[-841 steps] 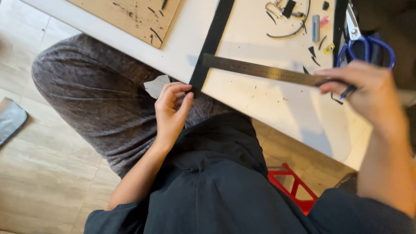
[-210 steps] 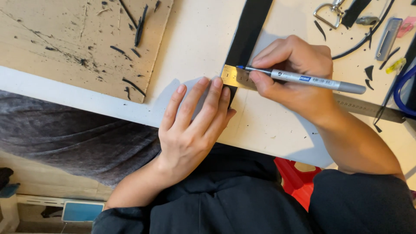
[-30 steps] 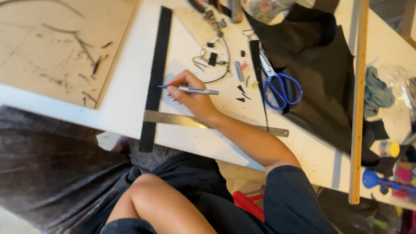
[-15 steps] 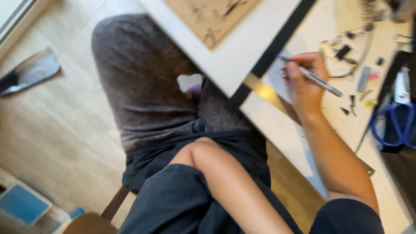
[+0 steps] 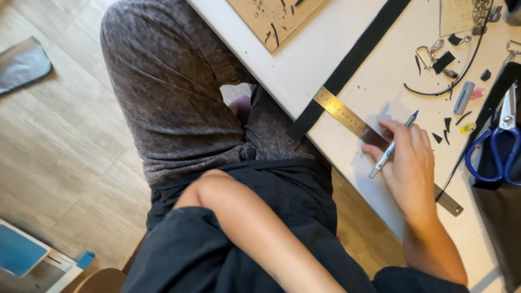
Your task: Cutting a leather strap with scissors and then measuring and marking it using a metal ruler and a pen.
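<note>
Pinning the ruler across the black strip with my right hand, pen gripped between fingers; my left hand is hidden below the table, so its grip can't be told.

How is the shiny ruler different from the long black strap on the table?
The ruler is shiny metal; the strap is dull black. The right hand, holding a pen, rests on the ruler; no hand touches the strap. The ruler lies over the strap, crossing it. Both are long, narrow and flat on the white table.
</note>
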